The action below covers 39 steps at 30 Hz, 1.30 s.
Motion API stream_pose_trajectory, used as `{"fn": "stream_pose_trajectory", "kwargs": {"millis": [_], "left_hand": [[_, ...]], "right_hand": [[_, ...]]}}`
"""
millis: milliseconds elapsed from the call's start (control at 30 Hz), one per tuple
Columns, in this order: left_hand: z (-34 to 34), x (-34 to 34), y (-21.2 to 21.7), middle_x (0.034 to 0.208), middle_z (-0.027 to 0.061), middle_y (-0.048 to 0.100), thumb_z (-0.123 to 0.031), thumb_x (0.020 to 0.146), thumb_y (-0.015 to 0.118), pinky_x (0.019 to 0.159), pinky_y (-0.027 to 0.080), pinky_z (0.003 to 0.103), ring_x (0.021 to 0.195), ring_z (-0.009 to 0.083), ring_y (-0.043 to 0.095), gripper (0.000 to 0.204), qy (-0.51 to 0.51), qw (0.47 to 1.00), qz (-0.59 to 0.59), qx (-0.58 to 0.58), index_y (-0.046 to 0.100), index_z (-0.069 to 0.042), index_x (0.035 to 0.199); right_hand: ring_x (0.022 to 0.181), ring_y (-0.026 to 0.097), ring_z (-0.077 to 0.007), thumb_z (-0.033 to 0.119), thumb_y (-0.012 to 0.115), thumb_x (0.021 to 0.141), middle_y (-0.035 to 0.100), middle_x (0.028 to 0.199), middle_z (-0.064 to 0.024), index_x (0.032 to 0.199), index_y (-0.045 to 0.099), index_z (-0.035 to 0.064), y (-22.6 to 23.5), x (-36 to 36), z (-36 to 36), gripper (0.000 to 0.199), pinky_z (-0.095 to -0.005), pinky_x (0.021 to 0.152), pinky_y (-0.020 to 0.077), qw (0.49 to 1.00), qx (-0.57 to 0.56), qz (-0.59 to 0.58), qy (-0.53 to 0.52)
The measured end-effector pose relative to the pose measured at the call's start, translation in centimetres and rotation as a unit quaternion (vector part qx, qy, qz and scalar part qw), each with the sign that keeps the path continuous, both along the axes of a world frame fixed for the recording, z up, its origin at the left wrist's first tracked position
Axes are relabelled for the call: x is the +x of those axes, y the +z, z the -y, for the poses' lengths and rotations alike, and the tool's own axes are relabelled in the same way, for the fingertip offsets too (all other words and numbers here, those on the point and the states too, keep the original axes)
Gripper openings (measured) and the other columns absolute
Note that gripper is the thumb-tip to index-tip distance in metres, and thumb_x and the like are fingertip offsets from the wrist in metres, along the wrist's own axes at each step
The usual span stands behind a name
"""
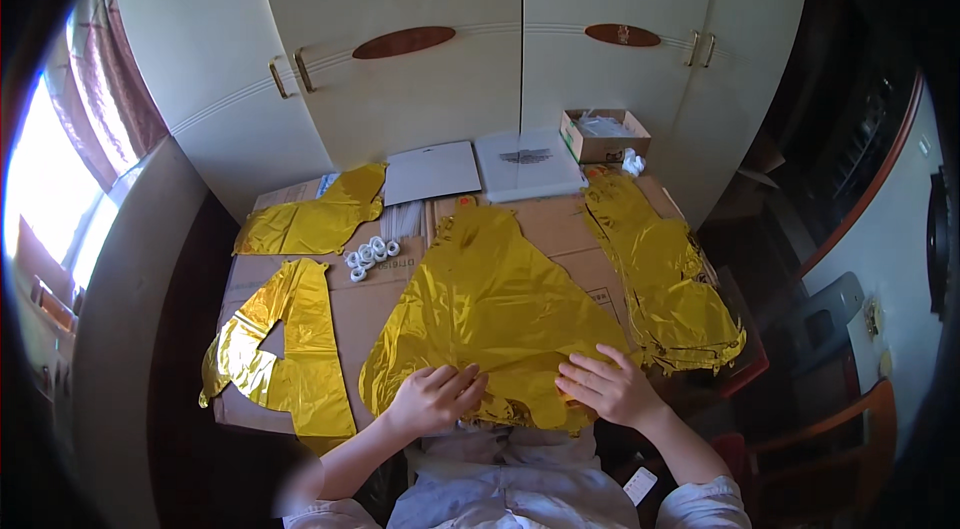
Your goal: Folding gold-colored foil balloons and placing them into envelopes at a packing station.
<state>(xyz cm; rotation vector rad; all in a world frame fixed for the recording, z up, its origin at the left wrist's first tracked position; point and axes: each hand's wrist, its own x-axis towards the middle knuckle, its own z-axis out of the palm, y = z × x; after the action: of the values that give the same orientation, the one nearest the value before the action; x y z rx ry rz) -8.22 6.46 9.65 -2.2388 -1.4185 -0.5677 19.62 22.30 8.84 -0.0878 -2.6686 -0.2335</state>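
Gold foil balloon [490, 314] lies deflated on the cardboard [385, 304], its near edge under both hands. Left hand [432, 399] and right hand [605, 387] press flat on it, fingers spread, gripping nothing. Smoothing it well likely means stroking outward from between the hands, keeping the crinkly film from creasing.

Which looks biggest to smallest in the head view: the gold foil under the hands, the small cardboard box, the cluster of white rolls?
1. Gold foil, by far the largest, though nearest the camera.
2. Cardboard box, farther back.
3. White rolls, smallest.
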Motion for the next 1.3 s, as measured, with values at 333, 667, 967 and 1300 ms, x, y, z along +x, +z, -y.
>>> {"fn": "stream_pose_trajectory", "kwargs": {"millis": [333,667,967,1300], "left_hand": [[0.4,0.3,-1.8,0.097,0.0033,0.069,-0.020,0.074,0.075,0.058,0.052,0.027,0.072,0.0133,0.063,0.028,-0.014,0.998,0.034,-0.041,0.067,-0.008,0.098],[-5.1,-3.1,-1.1,0.119,0.0124,0.062,-0.033,0.080,0.071,0.086,0.051,0.040,0.108,0.0278,0.059,0.041,0.045,0.980,0.143,-0.128,0.063,-0.005,0.110],[-11.4,-5.5,-2.8,0.153,0.0226,0.027,-0.070,0.083,0.052,0.114,0.021,0.057,0.142,0.0455,0.021,0.087,0.141,0.960,0.028,-0.239,0.034,-0.016,0.148],[-11.6,-5.5,-4.5,0.155,0.0211,0.025,-0.073,0.080,0.053,0.112,0.014,0.065,0.141,0.0516,0.017,0.089,0.143,0.947,0.021,-0.285,0.031,-0.024,0.151]], "right_hand": [[0.115,0.059,-0.0130,0.019,0.059,0.090,0.067,0.117,0.0030,0.112,0.069,0.0190,-2.2,0.7,0.8,0.024,-0.0414,0.102,0.0402,0.999,-0.049,0.010,-0.012],[0.111,0.061,-0.0140,0.016,0.058,0.089,0.068,0.113,0.0013,0.113,0.069,0.0176,-3.3,0.7,1.0,0.026,-0.0424,0.103,0.0397,0.995,-0.097,0.018,-0.010],[0.113,0.060,-0.0148,0.016,0.061,0.086,0.067,0.115,0.0006,0.112,0.069,0.0167,-3.0,1.0,1.3,0.027,-0.0449,0.103,0.0399,0.994,-0.106,0.030,-0.009],[0.110,0.061,-0.0169,0.020,0.066,0.080,0.068,0.115,-0.0017,0.109,0.070,0.0148,-1.1,1.0,1.3,0.030,-0.0461,0.102,0.0409,0.981,-0.191,0.022,0.013]]}}
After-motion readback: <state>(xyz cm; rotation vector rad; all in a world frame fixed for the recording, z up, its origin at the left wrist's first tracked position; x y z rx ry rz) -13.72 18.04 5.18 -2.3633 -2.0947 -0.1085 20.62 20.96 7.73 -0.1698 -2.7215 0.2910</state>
